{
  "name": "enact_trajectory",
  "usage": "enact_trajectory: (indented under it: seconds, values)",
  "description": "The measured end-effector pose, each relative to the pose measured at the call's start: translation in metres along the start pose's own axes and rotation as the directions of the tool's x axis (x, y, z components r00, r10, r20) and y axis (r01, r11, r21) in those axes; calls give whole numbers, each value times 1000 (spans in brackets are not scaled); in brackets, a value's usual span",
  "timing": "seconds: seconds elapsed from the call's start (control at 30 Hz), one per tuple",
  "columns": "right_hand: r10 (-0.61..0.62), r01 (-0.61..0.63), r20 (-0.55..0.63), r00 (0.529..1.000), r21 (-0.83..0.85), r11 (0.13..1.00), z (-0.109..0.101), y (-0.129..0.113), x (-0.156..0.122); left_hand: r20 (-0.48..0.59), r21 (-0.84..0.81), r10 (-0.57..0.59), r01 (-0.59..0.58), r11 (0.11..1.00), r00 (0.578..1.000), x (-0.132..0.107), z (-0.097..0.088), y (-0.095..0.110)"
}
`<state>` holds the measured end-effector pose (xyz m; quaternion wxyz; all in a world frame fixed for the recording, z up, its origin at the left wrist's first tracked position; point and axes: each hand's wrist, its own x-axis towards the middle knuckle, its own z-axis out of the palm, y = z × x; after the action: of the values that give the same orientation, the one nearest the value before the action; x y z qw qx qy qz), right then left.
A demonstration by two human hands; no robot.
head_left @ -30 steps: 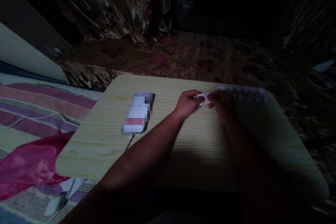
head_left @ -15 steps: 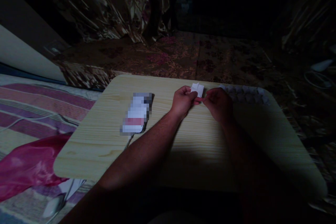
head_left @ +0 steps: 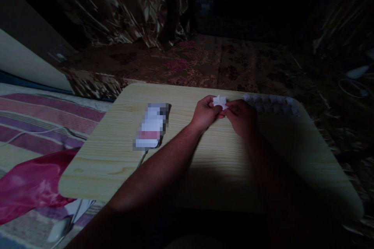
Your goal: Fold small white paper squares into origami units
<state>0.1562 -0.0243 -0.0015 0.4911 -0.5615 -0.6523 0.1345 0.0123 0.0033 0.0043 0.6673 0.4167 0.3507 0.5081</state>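
Left hand (head_left: pixel 206 113), right hand (head_left: pixel 242 116): each grip pinched tight on folded paper (head_left: pixel 219 102) above desk (head_left: pixel 204 163). I judged opposing pulls could tear it.

— Where does the view sit?
— On the person's head, facing forward and down over the wooden table (head_left: pixel 117 163).
— How near?
— Close: left hand (head_left: pixel 206 113) and right hand (head_left: pixel 244 116) meet on the folded paper (head_left: pixel 219 101) just above centre, and carpet (head_left: pixel 204 62) lies beyond.
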Motion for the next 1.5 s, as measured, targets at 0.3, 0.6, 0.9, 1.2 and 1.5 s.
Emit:
enact_trajectory:
  seconds: [0.3,0.6,0.9,1.2,1.5]
  values:
    - [-50,51,16,999,-36,998,-4,-4,0,7,45,-42,42,998,999,2,0,-1]
    - [-13,13,29,999,10,1000,-1,2,-1,6,-6,-50,50,999,999,2,-1,1]
    - [-16,15,52,999,23,1000,-1,3,-1,-1,82,6,-6,997,1000,4,-6,-2]
    - [-186,188,46,982,-36,982,-8,-4,3,-25,46,-44,45,998,999,1,-2,4]
    - [-278,280,38,960,-58,958,-8,-2,4,-33,23,-45,46,999,998,-1,-1,6]
